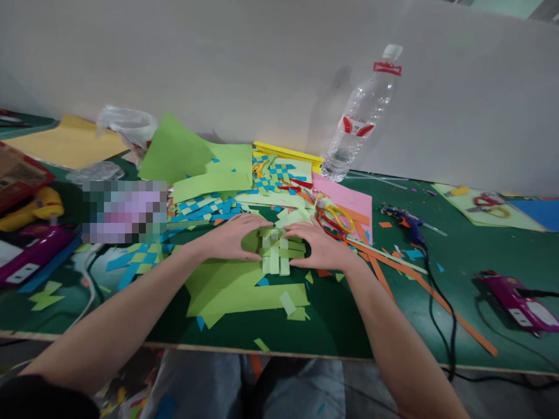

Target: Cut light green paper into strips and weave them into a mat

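Over the green table, a small woven piece of paper strips (274,253), pale green crossed with darker green, lies between my two hands. My left hand (238,237) is curled at its left side, fingers along the far edge and thumb nearer me, closed on the strip ends. On the other side, my right hand (325,247) curves the same way, fingertips at the upper right corner and thumb by the lower right. Below the weave rest green paper sheets (231,297) and a small pale scrap (287,304).
Behind my hands are blue-green woven scraps (205,206), scissors (336,221) and a tilted plastic bottle (362,110) against the wall. A glue gun (406,224), orange strips (437,291) and a purple power strip (524,302) lie right. A blurred-out phone-like object (126,212) sits left.
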{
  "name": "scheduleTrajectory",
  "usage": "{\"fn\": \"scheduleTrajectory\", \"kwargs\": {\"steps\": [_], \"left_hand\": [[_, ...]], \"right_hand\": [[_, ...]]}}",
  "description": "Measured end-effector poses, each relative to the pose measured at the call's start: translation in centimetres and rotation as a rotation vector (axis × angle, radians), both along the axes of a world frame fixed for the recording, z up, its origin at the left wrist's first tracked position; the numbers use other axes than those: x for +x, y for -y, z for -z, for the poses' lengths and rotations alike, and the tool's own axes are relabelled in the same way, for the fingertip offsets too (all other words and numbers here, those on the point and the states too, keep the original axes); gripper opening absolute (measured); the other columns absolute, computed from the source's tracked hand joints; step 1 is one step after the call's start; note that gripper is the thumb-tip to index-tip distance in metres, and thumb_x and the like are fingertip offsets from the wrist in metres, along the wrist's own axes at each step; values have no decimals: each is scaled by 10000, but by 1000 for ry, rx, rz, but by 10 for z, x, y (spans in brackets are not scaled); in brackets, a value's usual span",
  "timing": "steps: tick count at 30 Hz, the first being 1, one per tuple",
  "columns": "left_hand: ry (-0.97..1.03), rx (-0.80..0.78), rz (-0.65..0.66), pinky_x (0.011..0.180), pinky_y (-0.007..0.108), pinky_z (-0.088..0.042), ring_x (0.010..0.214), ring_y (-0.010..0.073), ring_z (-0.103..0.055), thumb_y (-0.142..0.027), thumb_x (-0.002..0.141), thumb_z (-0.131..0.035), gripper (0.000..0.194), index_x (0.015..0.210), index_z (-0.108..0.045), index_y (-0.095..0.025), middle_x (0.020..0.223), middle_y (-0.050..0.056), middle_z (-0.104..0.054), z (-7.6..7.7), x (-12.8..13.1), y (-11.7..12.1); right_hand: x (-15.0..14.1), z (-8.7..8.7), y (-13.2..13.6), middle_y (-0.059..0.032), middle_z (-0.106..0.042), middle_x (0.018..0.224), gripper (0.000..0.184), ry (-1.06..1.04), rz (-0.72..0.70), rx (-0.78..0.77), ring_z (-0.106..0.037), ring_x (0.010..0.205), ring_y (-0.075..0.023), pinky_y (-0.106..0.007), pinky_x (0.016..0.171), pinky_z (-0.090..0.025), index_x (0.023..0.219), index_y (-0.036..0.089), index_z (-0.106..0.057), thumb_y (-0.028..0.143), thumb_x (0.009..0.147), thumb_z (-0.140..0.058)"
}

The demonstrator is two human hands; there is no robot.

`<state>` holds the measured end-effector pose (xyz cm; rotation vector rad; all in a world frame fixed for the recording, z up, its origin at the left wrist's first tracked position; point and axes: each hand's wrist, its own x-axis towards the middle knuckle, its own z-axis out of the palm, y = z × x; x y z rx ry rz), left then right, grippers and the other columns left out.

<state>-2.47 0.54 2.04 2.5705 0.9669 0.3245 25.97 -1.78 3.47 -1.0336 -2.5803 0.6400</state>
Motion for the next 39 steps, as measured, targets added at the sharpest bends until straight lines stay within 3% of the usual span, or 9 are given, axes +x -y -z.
{"fn": "scheduleTrajectory", "kwargs": {"steps": [8,29,34,37,39], "left_hand": [[-33,22,-38,1089,461,-319,1295,326,-454,-630,769,-674,842,1459,-386,-242,1377,108,-550,-3,2,2],[-20,42,2,1097,453,-307,1275,303,-481,-560,804,-661,689,1392,-474,-255,1356,90,-572,-1,3,1],[-28,20,1,1107,469,-310,1309,313,-450,-561,799,-671,732,1413,-446,-233,1408,108,-527,-6,2,2],[-20,0,9,1098,474,-329,1309,314,-448,-531,825,-651,692,1415,-443,-237,1423,107,-512,-10,2,2],[1,24,12,1079,453,-355,1276,297,-477,-471,875,-600,572,1380,-483,-228,1379,102,-548,-12,3,2]], "right_hand": [[0,5,-2,-107,-585,1361,450,-21,-2,13,-494,1319,-304,-603,1194,-124,1157,243,-625,420,759,-739],[0,2,-2,-85,-639,1283,405,-11,-2,7,-557,1240,-283,-574,1198,-145,1150,240,-611,326,766,-704],[0,0,1,-97,-556,1402,453,-29,-4,9,-487,1319,-294,-592,1193,-129,1184,249,-593,319,752,-713],[-1,-4,2,-75,-580,1364,396,-69,-26,35,-504,1290,-270,-553,1167,-228,1163,259,-597,272,776,-681],[-3,-6,3,-69,-665,1195,299,-87,-13,70,-578,1162,-250,-491,1086,-359,1107,244,-622,249,808,-647]]}}
